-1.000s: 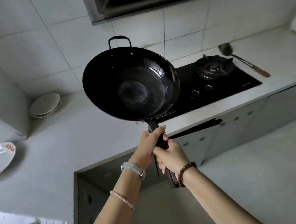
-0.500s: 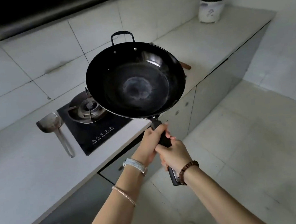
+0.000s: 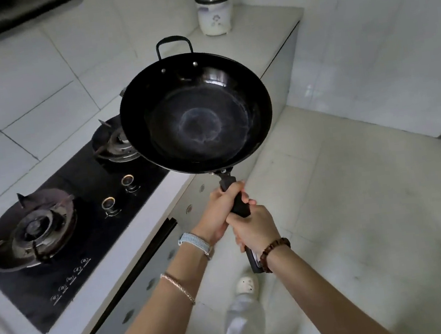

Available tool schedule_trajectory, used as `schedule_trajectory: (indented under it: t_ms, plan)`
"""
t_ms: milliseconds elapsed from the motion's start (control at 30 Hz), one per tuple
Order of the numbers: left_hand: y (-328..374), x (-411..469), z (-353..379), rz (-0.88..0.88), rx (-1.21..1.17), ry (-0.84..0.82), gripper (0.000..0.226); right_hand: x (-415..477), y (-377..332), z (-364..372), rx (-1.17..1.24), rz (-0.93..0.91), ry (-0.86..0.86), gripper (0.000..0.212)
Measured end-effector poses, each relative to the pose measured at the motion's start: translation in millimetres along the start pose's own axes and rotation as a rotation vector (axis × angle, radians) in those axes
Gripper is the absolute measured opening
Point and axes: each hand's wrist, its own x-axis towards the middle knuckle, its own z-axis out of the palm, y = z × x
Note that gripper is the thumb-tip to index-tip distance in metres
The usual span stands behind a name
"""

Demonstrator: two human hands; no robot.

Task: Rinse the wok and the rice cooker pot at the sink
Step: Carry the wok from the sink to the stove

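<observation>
Beside counter, left hand and right hand hold wok.

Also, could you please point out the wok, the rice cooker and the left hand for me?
wok (image 3: 197,125): head view, on its dark inner base.
rice cooker (image 3: 215,17): head view, on its white side wall.
left hand (image 3: 218,212): head view, back of the hand.

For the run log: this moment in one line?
wok: aloft by stove | left hand, right hand: grip its handle | rice cooker: on counter
</observation>
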Motion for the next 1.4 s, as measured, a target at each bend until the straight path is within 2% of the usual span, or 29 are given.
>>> schedule_trajectory:
  t_ms: [433,567,800,1067,1233,1400]
  plan:
    - [73,171,38,-0.038,0.044,-0.172,0.027,156,-67,-49,0.012,0.041,0.142,0.014]
    - [92,215,55,-0.037,0.040,-0.201,0.026,196,-87,-70,0.023,0.053,0.154,0.009]
    - [102,288,86,-0.073,0.029,-0.219,0.026,262,-98,-111,-0.002,0.062,0.142,0.011]
    - [114,373,136,-0.052,-0.022,-0.128,0.029,352,-113,-178,-0.034,0.035,-0.004,0.008]
    - [115,412,172,-0.065,-0.156,-0.009,0.027,399,-119,-224,-0.116,0.041,-0.106,0.007]
    - [119,442,181,-0.075,-0.206,0.091,0.025,436,-127,-239,-0.180,0.042,-0.191,0.006]
